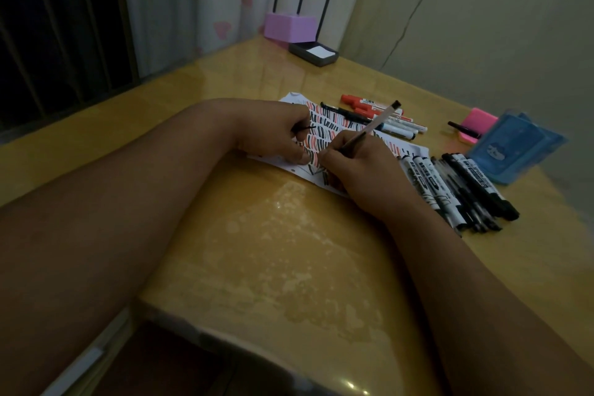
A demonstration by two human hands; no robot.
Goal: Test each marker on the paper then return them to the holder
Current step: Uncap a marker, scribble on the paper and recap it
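A white paper (pixel 345 130) covered in black and red test strokes lies on the yellow table (pixel 263 251). My right hand (pixel 360 167) grips a thin pen (pixel 374 127) with its tip down on the paper and its black end pointing up and right. My left hand (pixel 279 132) rests on the paper and holds a small black pen cap (pixel 303 129) in its curled fingers. Several black markers (pixel 463 190) lie piled to the right. Red and white markers (pixel 382 116) lie behind the paper. A blue holder (pixel 517 148) lies on its side at the far right.
A pink block (pixel 479 124) with a black pen (pixel 463 129) leaning on it sits beside the blue holder. At the back stand a pink box (pixel 287 27) and a grey tray with white notes (pixel 313 53). The table's rounded front edge is near me.
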